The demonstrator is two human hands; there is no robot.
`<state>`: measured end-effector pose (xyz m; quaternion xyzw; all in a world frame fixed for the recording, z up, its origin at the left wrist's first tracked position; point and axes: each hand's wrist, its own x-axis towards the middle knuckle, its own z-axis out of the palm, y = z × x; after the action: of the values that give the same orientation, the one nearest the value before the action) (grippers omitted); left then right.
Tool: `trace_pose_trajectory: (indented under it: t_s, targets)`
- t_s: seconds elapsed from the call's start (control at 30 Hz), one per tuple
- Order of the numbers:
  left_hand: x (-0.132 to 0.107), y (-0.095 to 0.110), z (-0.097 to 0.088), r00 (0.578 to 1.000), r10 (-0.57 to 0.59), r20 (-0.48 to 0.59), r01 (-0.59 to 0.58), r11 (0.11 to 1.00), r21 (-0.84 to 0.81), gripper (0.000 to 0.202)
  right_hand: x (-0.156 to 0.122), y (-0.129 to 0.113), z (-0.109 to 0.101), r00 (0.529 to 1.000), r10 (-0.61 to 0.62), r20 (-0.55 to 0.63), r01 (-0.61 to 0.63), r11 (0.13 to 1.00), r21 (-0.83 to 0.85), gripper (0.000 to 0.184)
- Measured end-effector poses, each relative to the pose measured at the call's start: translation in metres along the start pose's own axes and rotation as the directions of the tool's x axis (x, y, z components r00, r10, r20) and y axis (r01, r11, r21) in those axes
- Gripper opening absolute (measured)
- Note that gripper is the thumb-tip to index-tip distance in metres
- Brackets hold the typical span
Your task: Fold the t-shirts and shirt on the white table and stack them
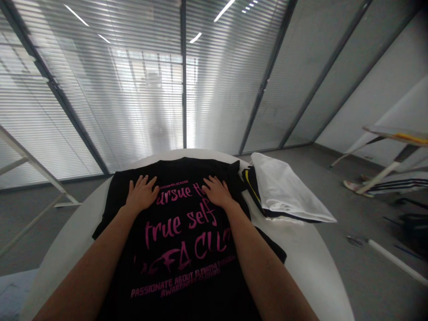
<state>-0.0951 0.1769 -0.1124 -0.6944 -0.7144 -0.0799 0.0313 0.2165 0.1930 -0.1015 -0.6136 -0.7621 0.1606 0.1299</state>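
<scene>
A black T-shirt (174, 240) with pink lettering lies spread over a round white table (301, 258), its collar end toward the far edge. My left hand (142, 192) rests flat on its upper left part, fingers spread. On the upper right part lies my right hand (216, 191), also flat with fingers apart, partly covering the top line of print. Neither hand grips the cloth. My forearms hide some of the shirt's sides.
Folded clothes, a white garment (284, 191) on top of darker ones, sit at the table's right edge. Behind stands a glass partition with blinds (133, 102). A white metal frame (36, 169) is at left, another table (394, 133) at right, and a white pole (394, 261) lower right.
</scene>
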Motion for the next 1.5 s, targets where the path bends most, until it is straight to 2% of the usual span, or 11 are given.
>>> trace_pose_trajectory:
  t_s: [0.17, 0.23, 0.33, 0.5, 0.67, 0.77, 1.03, 1.23, 1.37, 1.43, 1.5]
  targets:
    - [0.001, 0.000, 0.001, 1.000, 0.008, 0.024, -0.007, 1.000, -0.021, 0.058, 0.003, 0.007, -0.013, 0.973, 0.031, -0.229, -0.007, 0.995, 0.104, 0.043]
    - [0.001, -0.001, 0.001, 1.000, 0.002, 0.025, -0.001, 1.000, -0.020, 0.057, 0.002, 0.011, -0.023, 0.920, 0.122, -0.372, -0.095, 0.991, 0.092, 0.042]
    - [0.001, -0.002, 0.001, 1.000, 0.000, 0.022, 0.000, 1.000, -0.021, 0.057, -0.003, 0.016, -0.037, 0.807, 0.235, -0.542, -0.260, 0.965, 0.031, 0.037]
    - [0.001, -0.002, 0.000, 1.000, -0.009, 0.024, 0.009, 0.999, -0.031, 0.056, -0.013, 0.019, -0.046, 0.715, 0.299, -0.633, -0.406, 0.913, -0.028, 0.035]
    - [0.001, -0.002, 0.000, 1.000, -0.005, 0.005, 0.005, 0.999, -0.035, 0.056, -0.015, 0.022, -0.043, 0.753, 0.398, -0.524, -0.477, 0.879, -0.017, 0.045]
    - [0.001, -0.002, -0.001, 1.000, -0.014, 0.010, 0.014, 0.999, -0.044, 0.056, -0.012, 0.028, -0.042, 0.754, 0.436, -0.491, -0.486, 0.874, 0.029, 0.048]
    - [0.000, 0.000, -0.001, 1.000, -0.010, 0.004, 0.010, 0.999, -0.035, 0.055, -0.011, 0.035, -0.045, 0.767, 0.303, -0.565, -0.334, 0.941, 0.052, 0.041]
    - [-0.001, 0.000, -0.002, 1.000, -0.009, 0.013, 0.009, 0.999, -0.033, 0.055, -0.011, 0.036, -0.036, 0.759, 0.375, -0.533, -0.404, 0.912, 0.067, 0.043]
    - [-0.004, 0.007, -0.009, 1.000, 0.013, -0.028, -0.014, 1.000, -0.014, 0.050, -0.005, 0.045, -0.029, 0.821, 0.372, -0.433, -0.380, 0.922, 0.071, 0.055]
    - [-0.008, 0.021, -0.016, 0.993, 0.092, -0.080, -0.093, 0.996, -0.014, 0.047, -0.001, 0.050, -0.026, 0.859, 0.345, -0.378, -0.351, 0.935, 0.054, 0.052]
    - [-0.015, 0.044, -0.024, 0.966, 0.231, -0.119, -0.239, 0.970, -0.050, 0.046, 0.002, 0.053, -0.023, 0.890, 0.308, -0.335, -0.319, 0.948, 0.024, 0.048]
